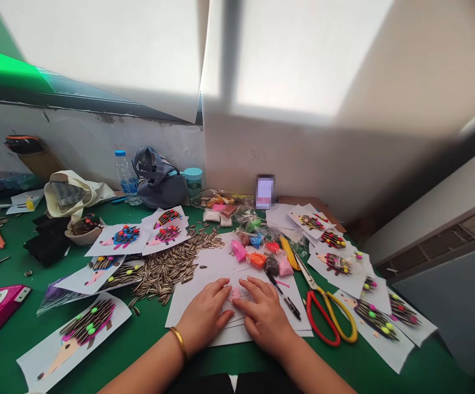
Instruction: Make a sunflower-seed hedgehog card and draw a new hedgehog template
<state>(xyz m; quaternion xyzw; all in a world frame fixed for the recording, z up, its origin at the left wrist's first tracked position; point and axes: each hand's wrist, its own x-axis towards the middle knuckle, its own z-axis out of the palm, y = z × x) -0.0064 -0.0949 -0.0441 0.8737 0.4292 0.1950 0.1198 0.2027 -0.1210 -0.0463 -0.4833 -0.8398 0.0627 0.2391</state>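
Both hands rest on a stack of white paper (188, 306) in front of me. Between the fingertips lies a small flat piece of pink clay (236, 294), over drawn lines on the top sheet. My left hand (208, 306) has its fingers stretched forward beside the clay, a gold bangle on its wrist. My right hand (265, 311) lies with spread fingers, its index fingertip touching the clay. A black pen (289, 303) sits just right of this hand, with a thin pink strip (282, 284) near it. Bags of coloured clay (257, 259) lie beyond the fingertips.
Scissors (325, 306) and a yellow cutter (289, 253) lie on the right. Sunflower seeds (167, 268) are heaped left of the paper. Hedgehog pictures (85, 334) flank both sides. A phone (264, 191) stands at the back near a water bottle (126, 178) and a grey bag (159, 186).
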